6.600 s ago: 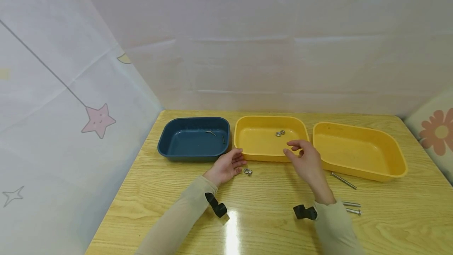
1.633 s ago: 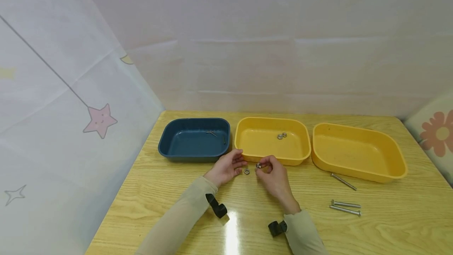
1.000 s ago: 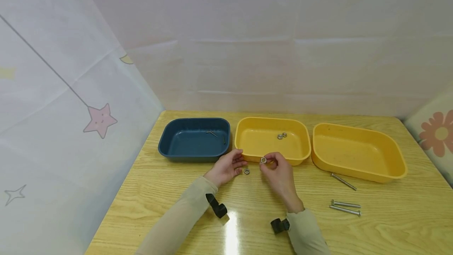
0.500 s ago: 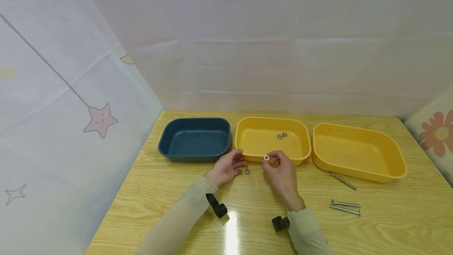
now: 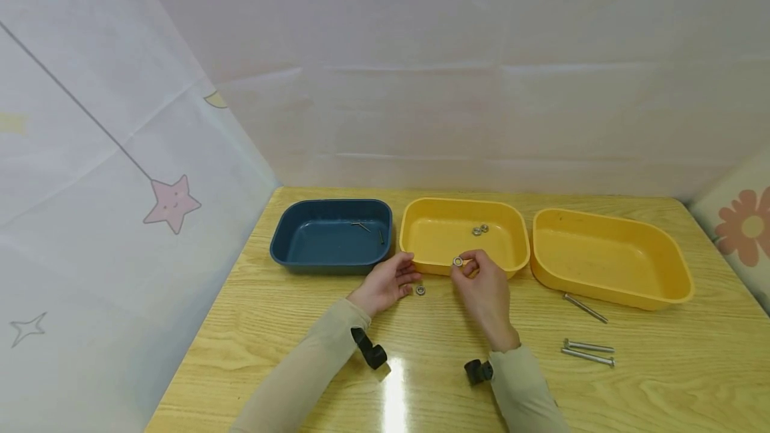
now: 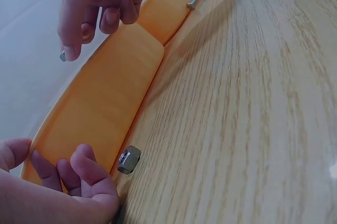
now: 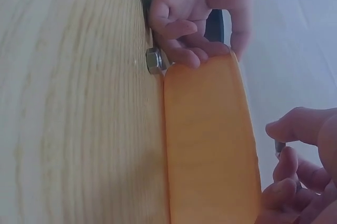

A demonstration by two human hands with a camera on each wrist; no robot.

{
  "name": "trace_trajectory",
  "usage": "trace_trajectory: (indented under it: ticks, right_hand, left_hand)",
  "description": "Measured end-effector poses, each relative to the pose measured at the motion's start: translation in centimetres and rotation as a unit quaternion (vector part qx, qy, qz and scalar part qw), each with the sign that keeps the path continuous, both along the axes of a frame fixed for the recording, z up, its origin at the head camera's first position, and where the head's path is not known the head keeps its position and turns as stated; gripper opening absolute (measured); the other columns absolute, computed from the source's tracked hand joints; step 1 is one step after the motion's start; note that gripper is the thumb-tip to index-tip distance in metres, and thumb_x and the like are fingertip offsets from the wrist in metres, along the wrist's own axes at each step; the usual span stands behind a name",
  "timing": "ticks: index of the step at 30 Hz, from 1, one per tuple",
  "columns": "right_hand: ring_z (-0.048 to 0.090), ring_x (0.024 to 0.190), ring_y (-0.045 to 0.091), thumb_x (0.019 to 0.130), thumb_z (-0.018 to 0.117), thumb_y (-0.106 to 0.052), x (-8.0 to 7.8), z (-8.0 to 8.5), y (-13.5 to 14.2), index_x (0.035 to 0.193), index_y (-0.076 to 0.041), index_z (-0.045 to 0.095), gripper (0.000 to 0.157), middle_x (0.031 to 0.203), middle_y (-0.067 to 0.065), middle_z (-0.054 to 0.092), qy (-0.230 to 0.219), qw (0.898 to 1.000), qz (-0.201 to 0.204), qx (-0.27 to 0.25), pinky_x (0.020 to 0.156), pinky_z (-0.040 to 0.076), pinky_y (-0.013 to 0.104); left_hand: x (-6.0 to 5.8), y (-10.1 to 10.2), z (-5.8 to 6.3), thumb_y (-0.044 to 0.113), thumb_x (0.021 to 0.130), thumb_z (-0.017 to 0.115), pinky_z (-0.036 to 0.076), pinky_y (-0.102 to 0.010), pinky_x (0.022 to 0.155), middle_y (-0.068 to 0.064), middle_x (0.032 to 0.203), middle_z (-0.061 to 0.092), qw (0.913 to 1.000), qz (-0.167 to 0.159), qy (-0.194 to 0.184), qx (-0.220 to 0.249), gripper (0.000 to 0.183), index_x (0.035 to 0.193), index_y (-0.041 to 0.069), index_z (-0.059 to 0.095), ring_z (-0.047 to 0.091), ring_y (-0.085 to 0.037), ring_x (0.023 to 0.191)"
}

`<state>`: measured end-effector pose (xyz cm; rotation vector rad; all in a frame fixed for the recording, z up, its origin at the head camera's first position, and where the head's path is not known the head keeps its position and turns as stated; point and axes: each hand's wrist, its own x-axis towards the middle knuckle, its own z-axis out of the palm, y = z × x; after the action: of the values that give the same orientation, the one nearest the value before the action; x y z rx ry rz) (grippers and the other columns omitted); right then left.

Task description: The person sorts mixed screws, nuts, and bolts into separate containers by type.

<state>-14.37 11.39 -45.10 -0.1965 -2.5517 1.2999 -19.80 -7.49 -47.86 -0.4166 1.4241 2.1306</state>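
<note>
In the head view, my right hand [image 5: 484,289] pinches a hex nut [image 5: 458,261] between thumb and finger, at the front rim of the middle yellow tray [image 5: 415,246]. The right wrist view shows only the edge of that nut [image 7: 279,146]. My left hand [image 5: 388,284] holds the tray's front left corner, thumb at the rim and curled fingers against the outer wall. Another hex nut [image 6: 129,160] lies on the table just in front of that wall, close to the left fingers. Inside the middle tray lie two nuts [image 5: 477,231].
A dark blue tray [image 5: 331,266] with several small screws [image 5: 361,225] stands at left. The larger yellow tray [image 5: 613,296] is at right. Three long bolts [image 5: 586,309] lie in front of it on the wooden table [image 5: 445,379]. White sheets hang behind and beside the table.
My right hand went from above the middle tray to the table, picked up one of the two nuts there, and has raised it to the tray's front rim. The left hand stays put.
</note>
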Motion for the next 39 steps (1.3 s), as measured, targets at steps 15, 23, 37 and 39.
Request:
trace_trajectory:
  ticks: [15, 23, 37, 39]
  right_hand:
    - [0.056, 0.075, 0.022, 0.086, 0.07, -0.022, -0.35, 0.2, -0.27, 0.103, -0.01, 0.068, 0.02, 0.084, 0.002, 0.062, 0.003, 0.999, 0.006, 0.047, 0.064, 0.042, 0.031]
    - [0.057, 0.075, 0.022, 0.087, 0.069, -0.022, -0.32, 0.38, -0.3, 0.103, -0.01, 0.069, 0.02, 0.084, 0.001, 0.063, -0.007, 0.999, 0.005, 0.053, 0.063, 0.043, 0.031]
    - [0.057, 0.071, 0.02, 0.087, 0.069, -0.02, -0.39, 0.59, -0.17, 0.112, -0.007, 0.068, 0.028, 0.084, 0.002, 0.066, -0.016, 0.998, 0.021, 0.059, 0.06, 0.042, 0.03]
    - [0.057, 0.071, 0.02, 0.087, 0.07, -0.02, -0.4, 0.56, -0.17, 0.111, -0.007, 0.068, 0.028, 0.084, 0.002, 0.066, -0.017, 0.998, 0.022, 0.056, 0.061, 0.042, 0.03]
  left_hand:
    - [-0.04, 0.07, -0.16, 0.024, 0.093, 0.058, 0.041, -0.023, 0.067, 0.0, 0.087, 0.056, 1.0, 0.002, -0.001, -0.001, 0.014, 0.089, 0.011, 0.054, 0.059, -0.015, 0.082]
    - [0.01, 0.11, -0.2, 0.024, 0.093, 0.058, 0.041, -0.023, 0.068, 0.001, 0.087, 0.055, 1.0, 0.002, 0.0, -0.001, 0.013, 0.09, 0.012, 0.054, 0.058, -0.015, 0.082]
    - [0.13, 0.08, -0.03, 0.024, 0.093, 0.057, 0.041, -0.024, 0.068, 0.001, 0.087, 0.054, 1.0, 0.0, 0.005, -0.003, 0.012, 0.09, 0.012, 0.054, 0.058, -0.015, 0.083]
    - [0.14, 0.06, -0.01, 0.024, 0.093, 0.057, 0.041, -0.024, 0.068, 0.001, 0.087, 0.054, 1.0, 0.001, 0.005, -0.003, 0.012, 0.09, 0.012, 0.054, 0.058, -0.015, 0.083]
